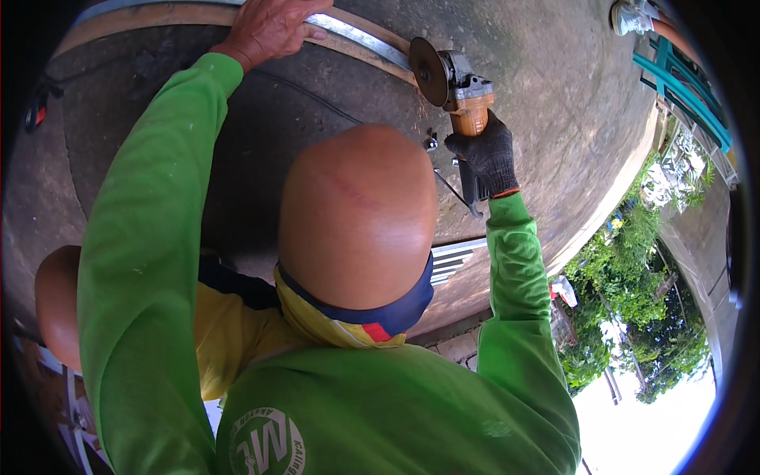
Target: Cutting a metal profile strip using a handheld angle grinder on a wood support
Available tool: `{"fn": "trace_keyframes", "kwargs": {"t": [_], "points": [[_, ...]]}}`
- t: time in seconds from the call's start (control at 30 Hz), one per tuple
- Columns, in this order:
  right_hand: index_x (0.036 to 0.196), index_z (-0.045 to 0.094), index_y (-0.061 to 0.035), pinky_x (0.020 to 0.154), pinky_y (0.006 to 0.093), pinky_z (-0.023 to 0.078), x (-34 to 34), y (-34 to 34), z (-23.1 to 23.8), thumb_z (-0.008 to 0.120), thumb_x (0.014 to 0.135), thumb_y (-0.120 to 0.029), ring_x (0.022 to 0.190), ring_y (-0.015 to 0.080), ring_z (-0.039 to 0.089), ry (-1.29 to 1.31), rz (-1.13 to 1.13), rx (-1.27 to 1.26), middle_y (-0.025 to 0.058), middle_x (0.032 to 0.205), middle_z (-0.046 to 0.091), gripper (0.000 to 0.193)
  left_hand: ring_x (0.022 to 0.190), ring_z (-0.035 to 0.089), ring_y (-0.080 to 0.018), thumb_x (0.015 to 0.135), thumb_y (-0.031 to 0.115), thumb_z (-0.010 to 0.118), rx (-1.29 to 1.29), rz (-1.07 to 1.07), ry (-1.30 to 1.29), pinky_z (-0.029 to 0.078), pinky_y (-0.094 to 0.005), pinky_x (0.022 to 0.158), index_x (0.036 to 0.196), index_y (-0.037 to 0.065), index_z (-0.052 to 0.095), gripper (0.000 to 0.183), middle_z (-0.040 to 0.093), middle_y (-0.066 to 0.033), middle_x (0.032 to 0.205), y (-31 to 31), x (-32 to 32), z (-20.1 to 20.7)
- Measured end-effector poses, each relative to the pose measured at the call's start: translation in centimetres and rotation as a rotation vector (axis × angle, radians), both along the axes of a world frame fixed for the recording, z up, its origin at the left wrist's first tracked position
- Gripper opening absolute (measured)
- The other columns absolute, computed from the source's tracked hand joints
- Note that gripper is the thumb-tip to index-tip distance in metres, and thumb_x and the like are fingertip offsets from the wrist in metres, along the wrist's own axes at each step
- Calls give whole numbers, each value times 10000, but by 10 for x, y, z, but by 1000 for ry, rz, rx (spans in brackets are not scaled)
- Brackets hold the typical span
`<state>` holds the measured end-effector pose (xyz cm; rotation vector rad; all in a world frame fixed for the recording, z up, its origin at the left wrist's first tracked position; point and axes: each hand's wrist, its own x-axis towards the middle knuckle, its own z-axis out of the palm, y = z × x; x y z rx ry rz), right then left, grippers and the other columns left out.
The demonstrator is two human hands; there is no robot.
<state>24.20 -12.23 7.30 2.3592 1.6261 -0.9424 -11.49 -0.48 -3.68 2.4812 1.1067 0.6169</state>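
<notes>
My bare left hand [269, 30] is closed over a shiny metal bar [364, 38] at the top of the view, pressing it along a brown wooden strip [134, 25]. In a dark knitted glove, my right hand [492, 158] wraps the body of an orange and grey angle grinder [471, 115]. The grinder's brown disc [428, 73] stands on edge at the right end of the bar. Whether the disc touches the metal, I cannot tell. My bent knee [360, 214] rises between my arms, below the bar.
A dark cord [305, 96] crosses the concrete floor [554, 103]. Small metal pieces [431, 142] lie beside the grinder. A slatted white panel [455, 260] shows past my knee. At upper right are another person's shoe [633, 17] and a teal chair [685, 87].
</notes>
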Motion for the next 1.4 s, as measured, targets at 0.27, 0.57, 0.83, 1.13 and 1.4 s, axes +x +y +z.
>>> {"fn": "trace_keyframes", "kwargs": {"t": [0.27, 0.57, 0.83, 1.13, 1.4], "points": [[1115, 632, -17, 824, 376, 578, -5, 5, 6, 906, 619, -245, 896, 298, 737, -11, -10, -74, 156, 963, 740, 611, 978, 575, -339, 704, 125, 679, 16, 10, 3, 456, -541, 900, 866, 88, 596, 186, 571, -106, 906, -2, -1, -2], [1060, 646, -16, 682, 377, 582, -4, -4, 8, 864, 634, -254, 736, 241, 725, -3, 5, -12, 126, 861, 730, 535, 973, 575, -337, 711, 109, 659, -29, 4, -11, 456, -542, 904, 862, 81, 600, 165, 568, -109, 898, 2, -5, -5], [1058, 660, -21, 726, 375, 574, -6, -5, 13, 863, 639, -253, 768, 243, 720, 46, -27, -1, 123, 875, 731, 520, 979, 575, -360, 704, 112, 676, 16, 3, -28, 447, -560, 919, 871, 76, 599, 188, 573, -124, 911, 4, -7, -7], [1116, 631, -39, 811, 374, 584, -4, -2, 12, 887, 621, -247, 867, 265, 730, 11, -32, -109, 134, 957, 734, 595, 957, 574, -335, 689, 148, 702, 34, -15, -8, 453, -530, 863, 847, 93, 587, 203, 566, -102, 895, 5, -5, -3], [1132, 625, -35, 820, 378, 585, -5, -3, 11, 892, 617, -259, 886, 284, 734, 9, -29, -100, 146, 981, 736, 622, 957, 571, -330, 682, 141, 690, 10, -10, 8, 456, -527, 872, 850, 95, 591, 201, 569, -99, 894, 6, -5, -4]]}}
